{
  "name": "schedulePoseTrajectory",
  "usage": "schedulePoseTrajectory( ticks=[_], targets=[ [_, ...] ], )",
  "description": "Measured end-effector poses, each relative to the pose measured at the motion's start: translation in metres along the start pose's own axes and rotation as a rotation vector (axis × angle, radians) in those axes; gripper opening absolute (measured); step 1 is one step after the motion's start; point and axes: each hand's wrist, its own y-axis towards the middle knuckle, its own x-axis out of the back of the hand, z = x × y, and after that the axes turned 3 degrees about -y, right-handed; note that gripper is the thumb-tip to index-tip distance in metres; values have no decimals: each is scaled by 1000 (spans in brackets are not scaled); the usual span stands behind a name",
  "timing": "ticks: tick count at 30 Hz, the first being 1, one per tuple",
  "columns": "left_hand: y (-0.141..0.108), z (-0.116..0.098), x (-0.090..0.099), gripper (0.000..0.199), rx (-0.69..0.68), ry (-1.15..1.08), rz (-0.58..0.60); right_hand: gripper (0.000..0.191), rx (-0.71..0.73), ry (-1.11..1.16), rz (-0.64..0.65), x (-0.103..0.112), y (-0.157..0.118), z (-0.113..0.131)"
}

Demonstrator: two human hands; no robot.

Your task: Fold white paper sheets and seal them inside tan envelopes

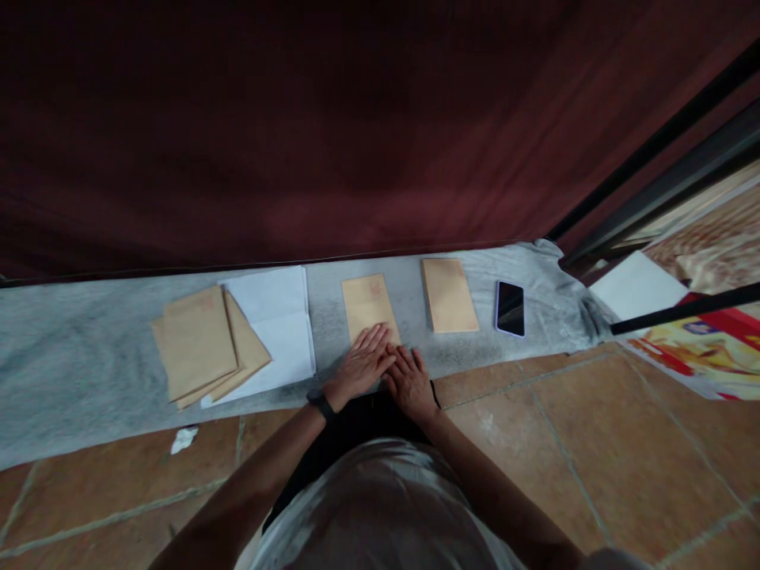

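Observation:
A tan envelope (366, 301) lies on the grey cloth (329, 317) in front of me. My left hand (362, 364), with a dark band at the wrist, rests flat on its lower part, fingers stretched out. Beside it, my right hand (412, 382) lies open with its fingertips at the envelope's lower right corner, touching or nearly touching my left hand. To the right is a stack of tan envelopes (450, 295). On the left, larger brown envelopes (199, 342) lie fanned out, partly over white paper sheets (285, 321).
A phone (510, 309) lies right of the envelope stack. Crumpled tissue (184, 438) is on the tiled floor (522, 443). Dark red fabric (297, 142) rises behind the cloth. At the right are black bars (659, 146), a white sheet (638, 289) and a colourful printed box (704, 344).

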Motion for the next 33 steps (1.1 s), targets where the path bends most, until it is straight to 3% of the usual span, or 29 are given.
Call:
schedulePoseTrajectory(
  ticks=[4,8,15,24,29,33],
  targets=[
    [-43,-15,2,69,55,50,-40,49,5,5,24,4,-1,-1],
    [-65,-21,7,72,78,86,-34,49,2,39,25,12,4,3],
    [-69,-21,4,68,93,111,-40,52,78,78,49,10,11,15],
    [-83,-12,6,70,103,135,-60,53,19,-23,19,11,-5,-18],
    [-88,-11,8,69,122,130,-64,51,-7,-19,12,17,-8,-22],
    [-80,-19,9,72,148,142,-77,50,64,29,15,21,5,-24]
  ],
)
